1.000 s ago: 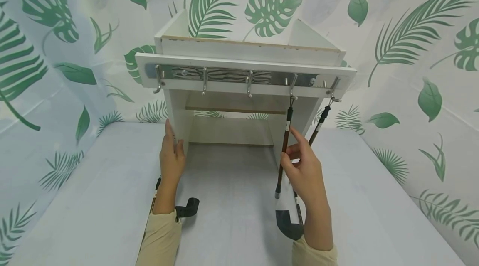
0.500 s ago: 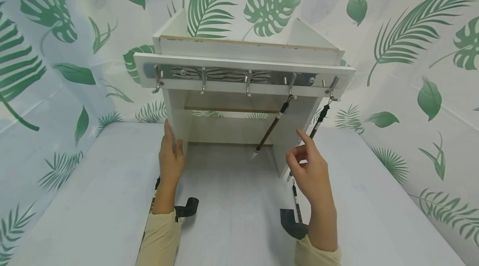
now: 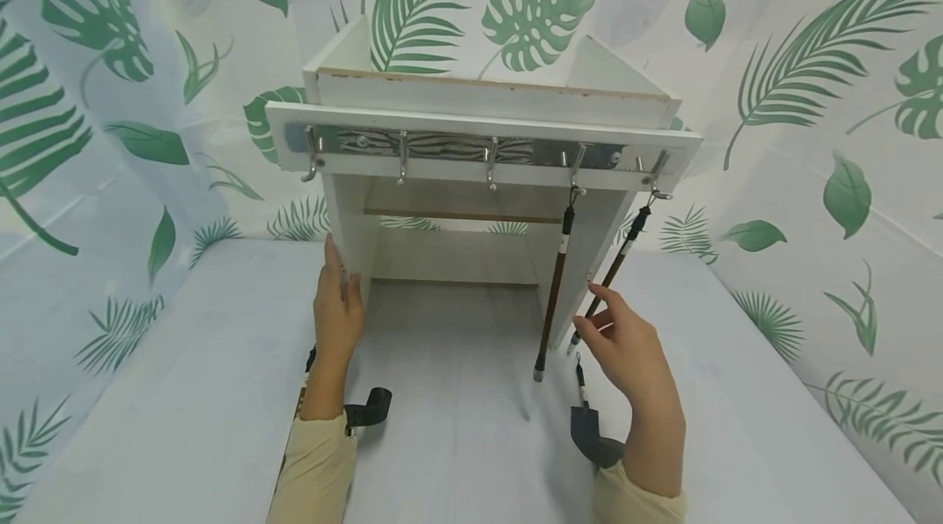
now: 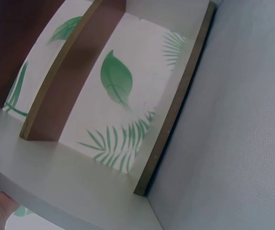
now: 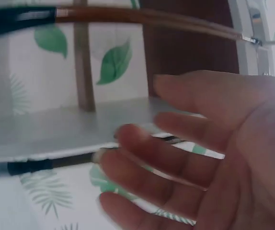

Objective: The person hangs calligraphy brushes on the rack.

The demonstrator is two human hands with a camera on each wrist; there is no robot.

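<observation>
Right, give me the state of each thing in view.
Shelf unit: standing on the table.
Left hand: holds the unit's left panel.
Right hand: fingers loosely bent, gripping nothing.
Inner stick: hanging from the fourth hook.
Outer stick: hanging from the fifth hook.
Left three hooks: bare.
Other two sticks: lying, partly hidden.

The place looks like a small draped booth: a creased backdrop (image 3: pixel 781 205) printed with green palm and monstera leaves hangs behind the white hook rack (image 3: pixel 449 151) and runs along both its sides. Beneath and in front of the rack spreads a pale table (image 3: pixel 457 450), its surface finely textured like cloth, reaching to the hanging; what kind of building surrounds this cannot be told.
</observation>
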